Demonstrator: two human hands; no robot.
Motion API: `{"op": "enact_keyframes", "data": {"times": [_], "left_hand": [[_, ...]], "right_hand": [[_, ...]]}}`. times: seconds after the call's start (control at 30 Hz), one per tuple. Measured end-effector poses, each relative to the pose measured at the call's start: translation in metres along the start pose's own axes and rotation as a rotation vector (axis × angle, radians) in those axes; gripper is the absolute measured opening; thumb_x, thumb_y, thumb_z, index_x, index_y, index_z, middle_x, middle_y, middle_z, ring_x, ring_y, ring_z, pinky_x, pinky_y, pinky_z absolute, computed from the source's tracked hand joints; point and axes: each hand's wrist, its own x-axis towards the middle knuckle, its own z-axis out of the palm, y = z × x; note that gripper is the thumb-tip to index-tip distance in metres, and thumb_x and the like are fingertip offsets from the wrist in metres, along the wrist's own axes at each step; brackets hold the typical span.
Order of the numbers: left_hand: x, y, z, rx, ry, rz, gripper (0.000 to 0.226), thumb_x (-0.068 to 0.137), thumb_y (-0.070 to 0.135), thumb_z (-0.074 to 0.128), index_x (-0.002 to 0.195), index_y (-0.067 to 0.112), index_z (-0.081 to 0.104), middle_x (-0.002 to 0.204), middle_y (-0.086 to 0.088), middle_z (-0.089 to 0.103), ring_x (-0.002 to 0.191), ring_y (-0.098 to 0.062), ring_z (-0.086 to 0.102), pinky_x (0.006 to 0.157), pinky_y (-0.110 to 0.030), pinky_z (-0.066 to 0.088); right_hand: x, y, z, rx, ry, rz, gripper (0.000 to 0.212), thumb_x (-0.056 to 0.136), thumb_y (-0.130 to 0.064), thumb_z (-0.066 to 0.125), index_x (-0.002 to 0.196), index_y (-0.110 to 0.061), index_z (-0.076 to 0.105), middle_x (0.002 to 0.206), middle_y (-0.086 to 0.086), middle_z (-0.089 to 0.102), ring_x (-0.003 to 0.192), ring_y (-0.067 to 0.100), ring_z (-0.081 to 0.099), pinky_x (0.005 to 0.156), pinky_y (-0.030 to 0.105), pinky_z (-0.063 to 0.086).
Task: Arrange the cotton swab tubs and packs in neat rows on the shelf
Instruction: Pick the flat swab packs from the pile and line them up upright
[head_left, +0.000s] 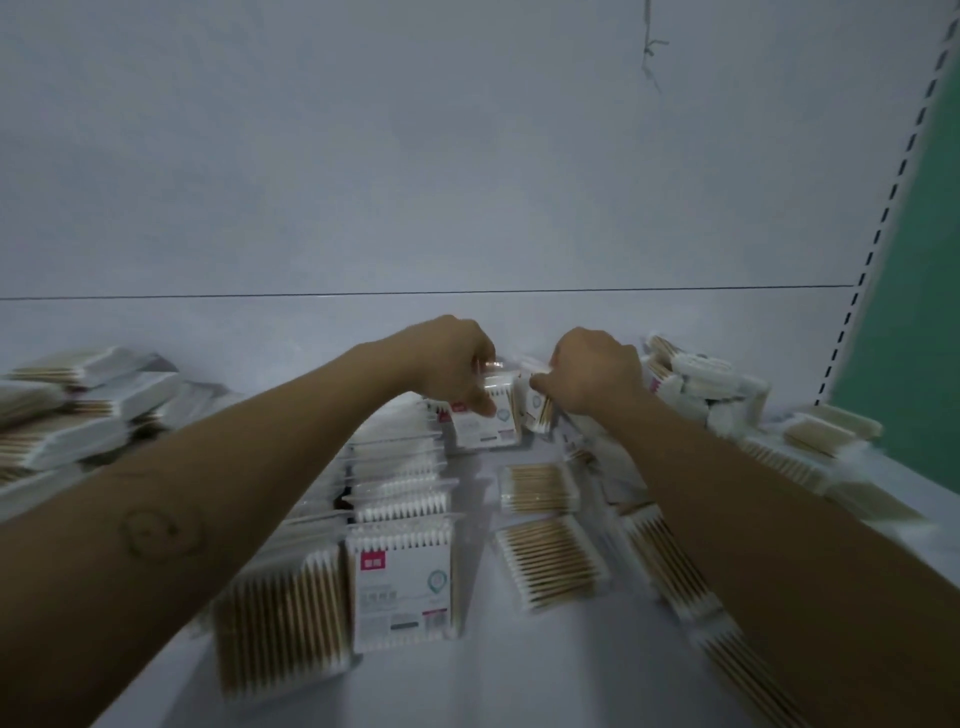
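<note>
Head view: one row begun, most of the shelf (519, 675) unsorted.
At the shelf's twelve o'clock, the left hand (457, 364) curls its fingers round a labelled pack (485, 428). The right hand (592, 374) pinches a second pack (540, 413) just beside it. One row of standing packs (400, 587), roughly six, runs from six toward twelve. Two flat packs (550, 564) lie loose at four. The left heap (62, 415) at nine and the right heap (711, 384) at two are too blurred to count.
</note>
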Motion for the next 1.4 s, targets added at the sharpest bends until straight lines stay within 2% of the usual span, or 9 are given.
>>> {"op": "enact_keyframes", "data": {"times": [0.2,0.37,0.67,0.77,0.87,1.0,1.13,1.3,1.4], "left_hand": [[0.012,-0.004,0.017,0.207,-0.008,-0.021,0.05,0.073,0.052,0.078,0.108,0.018,0.065,0.096,0.001,0.066,0.088,-0.02,0.057,0.075,-0.031,0.047],[0.013,-0.005,0.02,0.269,-0.009,-0.003,0.046,0.076,0.053,0.076,0.106,0.022,0.06,0.091,0.005,0.056,0.087,-0.018,0.051,0.072,-0.029,0.038],[0.017,-0.008,0.026,0.276,0.012,0.013,0.032,0.08,0.046,0.074,0.099,0.022,0.063,0.092,0.004,0.061,0.085,-0.017,0.055,0.068,-0.027,0.038],[0.018,-0.013,0.024,0.189,-0.027,-0.011,0.028,0.079,0.044,0.076,0.092,0.026,0.06,0.085,0.009,0.057,0.083,-0.015,0.054,0.067,-0.026,0.038],[0.018,-0.017,0.022,0.125,-0.06,-0.024,0.026,0.077,0.042,0.078,0.088,0.028,0.059,0.08,0.014,0.052,0.081,-0.012,0.052,0.069,-0.026,0.04],[0.018,-0.018,0.023,0.129,-0.05,-0.028,0.027,0.076,0.042,0.079,0.091,0.026,0.061,0.081,0.015,0.051,0.08,-0.011,0.051,0.073,-0.026,0.041],[0.015,-0.019,0.016,0.098,-0.125,-0.032,0.031,0.078,0.041,0.077,0.102,0.023,0.068,0.089,0.011,0.063,0.087,-0.013,0.057,0.085,-0.03,0.049],[-0.005,-0.024,-0.009,-0.044,-0.024,0.007,0.029,0.091,0.008,0.056,0.114,0.021,0.065,0.104,0.006,0.068,0.099,-0.015,0.061,0.089,-0.027,0.048],[-0.019,-0.02,-0.018,-0.19,0.001,0.024,0.027,0.095,0.015,0.053,0.118,0.024,0.063,0.107,0.009,0.067,0.1,-0.01,0.062,0.093,-0.027,0.046]], "right_hand": [[-0.002,-0.003,-0.007,-0.153,0.031,-0.047,0.028,0.088,-0.045,0.058,0.083,-0.018,0.052,0.103,0.005,0.063,0.101,0.027,0.058,0.103,0.044,0.031],[-0.006,-0.007,-0.006,-0.262,0.053,-0.099,0.032,0.089,-0.049,0.053,0.094,-0.018,0.054,0.112,0.007,0.06,0.113,0.031,0.054,0.112,0.053,0.025],[-0.01,-0.003,-0.015,0.418,0.137,0.02,0.033,0.085,-0.043,0.06,0.085,-0.011,0.063,0.084,0.006,0.063,0.086,0.027,0.06,0.078,0.036,0.048],[-0.01,-0.001,-0.021,0.607,0.188,0.05,0.023,0.08,-0.035,0.064,0.07,-0.016,0.057,0.071,-0.002,0.062,0.072,0.021,0.06,0.058,0.029,0.041],[-0.013,0.003,-0.026,0.761,0.197,0.058,0.012,0.081,-0.025,0.067,0.082,-0.013,0.067,0.066,-0.009,0.064,0.068,0.013,0.063,0.061,0.029,0.049],[-0.019,0.004,-0.032,0.854,0.119,0.03,0.007,0.083,-0.019,0.069,0.086,-0.013,0.07,0.078,0.0,0.07,0.072,0.017,0.068,0.068,0.038,0.06],[-0.025,0.005,-0.037,0.785,-0.087,-0.057,0.005,0.083,-0.011,0.065,0.082,-0.009,0.069,0.077,0.008,0.073,0.063,0.016,0.068,0.056,0.029,0.057],[-0.028,0.0,-0.027,0.641,-0.274,-0.163,0.007,0.084,-0.011,0.07,0.091,-0.012,0.07,0.083,0.008,0.073,0.073,0.021,0.073,0.062,0.033,0.061],[-0.03,-0.013,-0.023,0.596,-0.333,-0.223,0.012,0.085,-0.013,0.072,0.096,-0.01,0.07,0.082,0.008,0.073,0.066,0.016,0.07,0.062,0.028,0.06]]}}
